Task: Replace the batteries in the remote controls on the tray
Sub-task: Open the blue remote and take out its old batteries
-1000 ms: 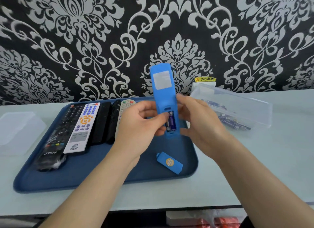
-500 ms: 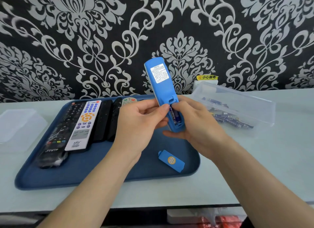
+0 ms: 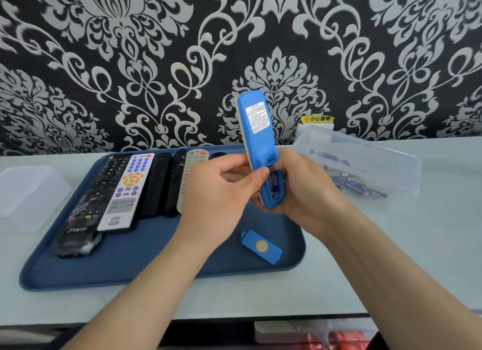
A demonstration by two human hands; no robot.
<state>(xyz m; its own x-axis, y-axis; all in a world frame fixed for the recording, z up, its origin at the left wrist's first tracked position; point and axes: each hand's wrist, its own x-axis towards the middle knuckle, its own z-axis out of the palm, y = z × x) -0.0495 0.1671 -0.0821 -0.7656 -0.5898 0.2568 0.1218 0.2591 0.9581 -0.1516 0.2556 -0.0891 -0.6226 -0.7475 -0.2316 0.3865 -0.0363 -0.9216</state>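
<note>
Being pressed against the rim of the open battery bay is the thumb (image 3: 261, 172) of the left hand (image 3: 221, 193), while the other left fingers are being curled round the far side of the blue remote (image 3: 258, 141), so that the casing is being pinched between them. The right hand (image 3: 310, 193) is being wrapped round the remote's lower end from the opposite side, its fingers being curled beneath and behind the casing; where its thumb tip is touching cannot be told. The remote is being held nearly upright at the centre of the frame, above the tray (image 3: 130, 267), with its top being tilted slightly toward the upper left and its back and white label being turned to the camera. Dark blue batteries (image 3: 273, 184) are being exposed in the uncovered bay; their number cannot be told.

Just below the hands, the loose battery cover (image 3: 261, 246) is being left flat on the tray, apart from both hands. Toward the left of the frame, a row of other remotes is being kept side by side on the tray: a black remote (image 3: 88, 201), a white remote (image 3: 126, 193) with blue and orange buttons, further dark ones and a beige remote (image 3: 191, 172). At the right of the frame, spare batteries (image 3: 357, 186) are being held in a clear box (image 3: 378, 156) on the pale table (image 3: 417, 245), near the tray. At the left edge, a frosted container (image 3: 28, 195) is being rested on the table beside the tray.
</note>
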